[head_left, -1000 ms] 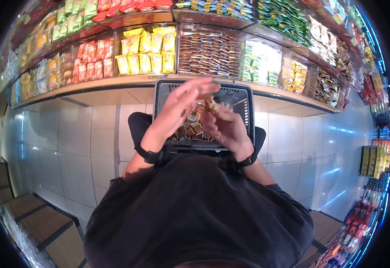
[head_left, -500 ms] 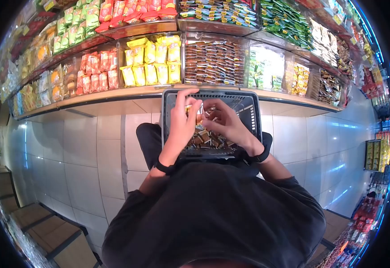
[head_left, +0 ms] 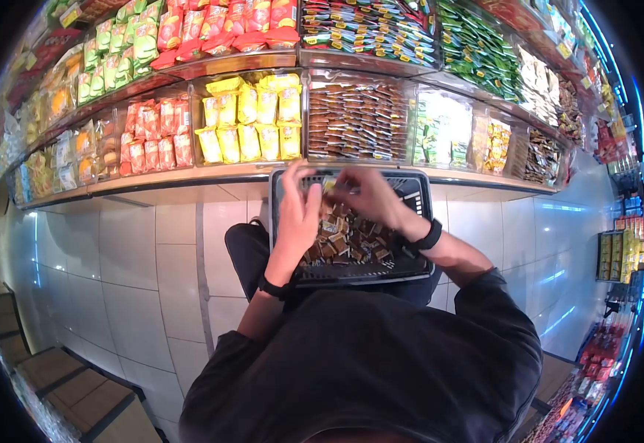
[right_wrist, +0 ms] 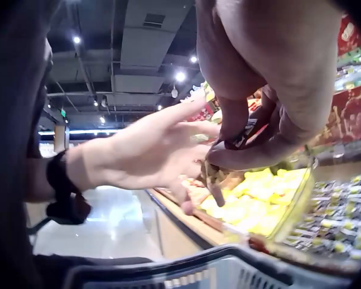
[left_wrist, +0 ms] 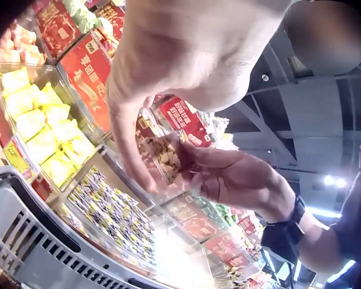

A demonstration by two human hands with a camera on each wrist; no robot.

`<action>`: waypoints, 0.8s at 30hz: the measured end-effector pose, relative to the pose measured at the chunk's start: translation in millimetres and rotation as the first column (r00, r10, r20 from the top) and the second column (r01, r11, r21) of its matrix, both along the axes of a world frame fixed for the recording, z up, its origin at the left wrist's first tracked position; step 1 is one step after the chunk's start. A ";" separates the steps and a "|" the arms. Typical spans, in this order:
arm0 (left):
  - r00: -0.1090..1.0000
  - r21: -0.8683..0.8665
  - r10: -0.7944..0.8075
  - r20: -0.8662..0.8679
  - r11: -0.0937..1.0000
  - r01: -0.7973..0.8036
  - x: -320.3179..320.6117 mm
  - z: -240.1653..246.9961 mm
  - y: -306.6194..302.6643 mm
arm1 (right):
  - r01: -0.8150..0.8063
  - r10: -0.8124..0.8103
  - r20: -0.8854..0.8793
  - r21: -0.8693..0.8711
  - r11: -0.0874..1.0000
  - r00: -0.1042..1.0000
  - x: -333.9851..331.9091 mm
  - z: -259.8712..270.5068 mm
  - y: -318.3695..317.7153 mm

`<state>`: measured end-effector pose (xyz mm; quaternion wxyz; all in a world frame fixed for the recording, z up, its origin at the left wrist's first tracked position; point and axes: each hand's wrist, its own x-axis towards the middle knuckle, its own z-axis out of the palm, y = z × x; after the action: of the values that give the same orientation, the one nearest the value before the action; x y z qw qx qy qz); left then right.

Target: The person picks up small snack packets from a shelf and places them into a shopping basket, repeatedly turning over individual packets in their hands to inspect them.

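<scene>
- Largest on my head feed is the tiered shelf (head_left: 126, 182), its clear bins holding yellow packets (head_left: 248, 114), with red packs (head_left: 156, 122) to their left and brown sachets (head_left: 357, 118) to their right
- Around it I see pale floor tiles (head_left: 126, 284), and the dark shirt (head_left: 359, 347) of the person wearing my cameras fills the lower middle
- The grey basket (head_left: 366, 278) sits over the knees, its far rim close beneath the shelf edge
- Both hands are above the far part of the basket, near each other: the left hand (head_left: 297, 214) with thumb and fingers raised apart, the right hand (head_left: 372, 196) bent inward and blurred
- A black band (head_left: 272, 286) circles the left wrist, another the right
- Brown wrapped pieces (head_left: 340, 240) lie loosely heaped in the basket
- Smallest is the wrapped packet (left_wrist: 167, 159) between the hands, above the basket; the right thumb and fingers pinch it, while the left fingers are right beside it and I cannot tell whether they grip it
</scene>
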<state>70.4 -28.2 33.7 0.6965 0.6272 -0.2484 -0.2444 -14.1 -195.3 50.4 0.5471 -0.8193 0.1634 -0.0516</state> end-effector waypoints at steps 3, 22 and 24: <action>0.975 0.044 0.141 0.169 0.988 -0.151 20.1 -27.1 12.2 | 0.135 -0.044 0.197 -0.476 0.869 0.979 48.5 2.4 -58.4; 0.989 0.135 0.139 0.045 0.980 -0.144 12.5 -32.9 42.0 | -0.161 0.162 -0.094 -0.866 0.473 0.982 216.0 -89.2 -171.3; 0.990 0.144 0.130 0.053 0.980 -0.136 13.2 -39.4 41.6 | -0.163 0.120 -0.117 -0.833 0.529 0.986 218.8 -90.1 -176.0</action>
<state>83.6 13.4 -5.6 0.6574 0.6974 -0.2022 -0.2014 204.7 -371.3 -39.6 0.0868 -0.9923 0.0642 -0.0606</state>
